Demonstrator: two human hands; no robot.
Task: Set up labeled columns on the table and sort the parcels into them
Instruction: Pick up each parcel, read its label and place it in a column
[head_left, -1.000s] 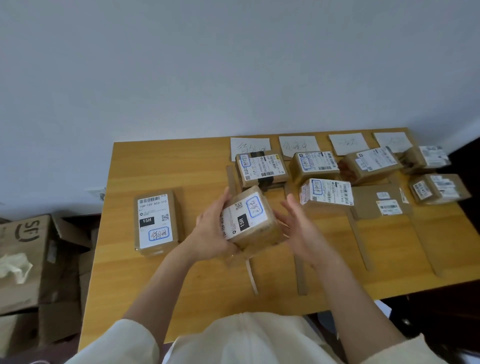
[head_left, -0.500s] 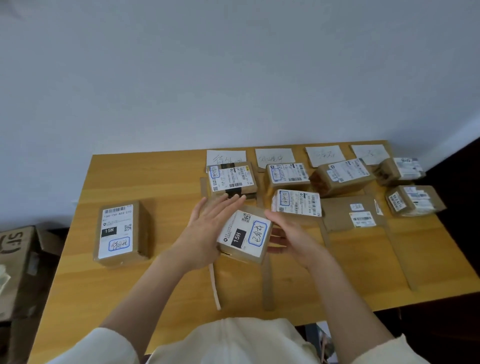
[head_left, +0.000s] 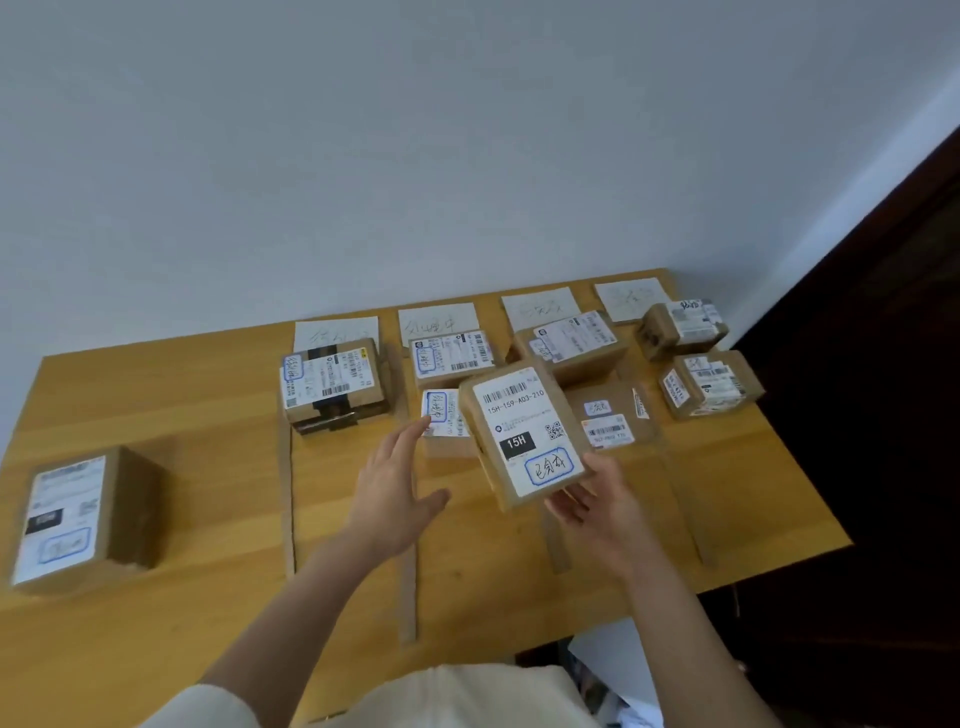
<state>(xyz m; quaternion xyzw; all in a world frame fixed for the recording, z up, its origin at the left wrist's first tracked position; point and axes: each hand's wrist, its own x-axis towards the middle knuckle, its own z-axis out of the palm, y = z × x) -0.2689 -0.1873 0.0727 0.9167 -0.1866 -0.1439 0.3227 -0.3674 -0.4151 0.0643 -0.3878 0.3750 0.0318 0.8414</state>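
Sorting well along, one parcel in hand.
We see our right hand (head_left: 597, 506) gripping the 15H parcel (head_left: 522, 434) above the columns; left hand (head_left: 392, 491) spread; one box (head_left: 85, 519) unsorted.

A brown parcel (head_left: 524, 434) with a white "15H" label is tilted up above the worktop (head_left: 208, 415). Other brown parcels (head_left: 335, 382) lie in rows under four paper signs (head_left: 336, 332).
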